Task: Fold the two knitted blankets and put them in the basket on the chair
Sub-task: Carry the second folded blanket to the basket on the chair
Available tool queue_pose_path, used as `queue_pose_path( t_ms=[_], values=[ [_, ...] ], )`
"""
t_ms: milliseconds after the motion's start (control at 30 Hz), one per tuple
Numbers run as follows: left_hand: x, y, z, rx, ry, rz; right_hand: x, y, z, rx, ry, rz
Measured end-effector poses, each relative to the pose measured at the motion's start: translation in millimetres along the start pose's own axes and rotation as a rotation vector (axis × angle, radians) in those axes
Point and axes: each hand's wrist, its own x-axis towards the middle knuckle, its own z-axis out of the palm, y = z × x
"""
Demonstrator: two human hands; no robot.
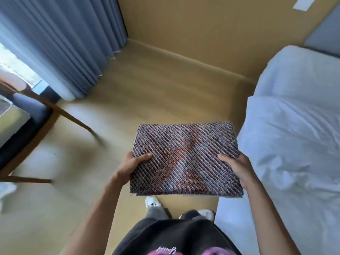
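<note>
Head view: open floor (147, 92) ahead, between chair (55, 109) at left and bed (294, 126) edge at right. Folded blanket (184, 159) sits level above the floor; left grip (131, 165) and right grip (237, 168) each clamp a side edge, thumbs on top.

- Blanket (184, 159): fine diagonal knit of purple-grey and white, with orange-red motifs.
- Curtain (60, 45): plain grey-blue.
- Floor (147, 89): tan.
- Bed (294, 116): white linen.
- Chair (55, 109): brown wood, dark seat.
- Shoes (151, 201): white.
- Shirt (165, 236): black, with pink print.
</note>
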Motion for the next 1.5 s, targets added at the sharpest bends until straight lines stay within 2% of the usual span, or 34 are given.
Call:
queue_pose_path(
  t_ms=[200,367,567,733,933,1233,1500],
  values=[
    [-33,-7,-119,-0.168,0.223,0.021,16,-36,136,-0.158,-0.156,-0.061],
    [-77,-25,-199,-0.324,0.422,0.044,16,-56,244,-0.277,-0.368,-0.066],
    [-133,-60,-259,-0.516,0.652,0.047,9,-73,358,-0.406,-0.629,-0.101],
    [-155,-73,-290,-0.646,0.799,0.049,13,-85,435,-0.515,-0.772,-0.149],
    [-133,-45,-325,-0.725,0.871,0.084,46,-119,507,-0.546,-0.821,-0.201],
    [-70,25,-377,-0.732,0.916,0.119,104,-188,589,-0.480,-0.863,-0.158],
    [-49,49,-434,-0.742,0.932,0.115,118,-214,654,-0.465,-0.897,-0.128]
  ],
)
